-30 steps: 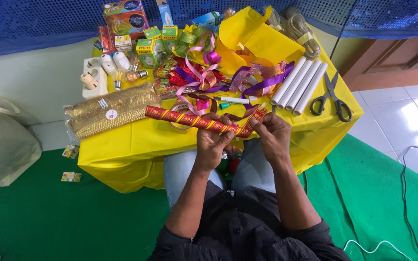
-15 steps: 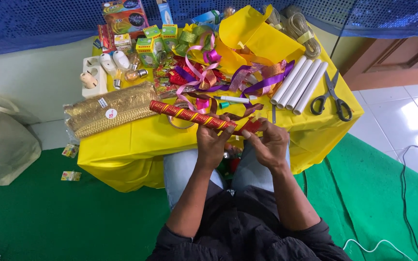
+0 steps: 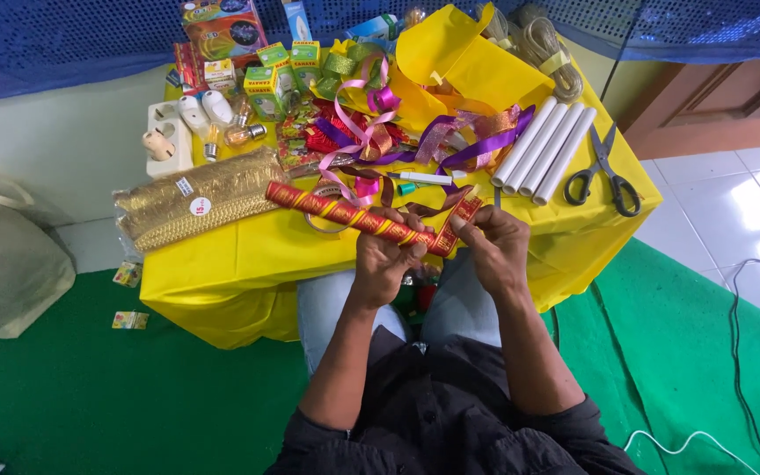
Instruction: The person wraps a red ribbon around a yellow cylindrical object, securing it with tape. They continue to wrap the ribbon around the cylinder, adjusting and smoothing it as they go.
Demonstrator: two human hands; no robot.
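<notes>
Left hand (image 3: pixel 386 257) grips the red-gold roll (image 3: pixel 345 214) at the table's (image 3: pixel 222 264) near edge; right hand (image 3: pixel 494 246) pinches its loose end.

Red-and-gold wrapped tube (image 3: pixel 345 213) now tilted more steeply than a second ago, far end up-left, near end dropped toward the desk's front edge. Left hand (image 3: pixel 384 255) closed around that near end. Right hand (image 3: pixel 494 246) drawn slightly down and apart, pinching the loose red-gold ribbon end (image 3: pixel 457 222).
</notes>
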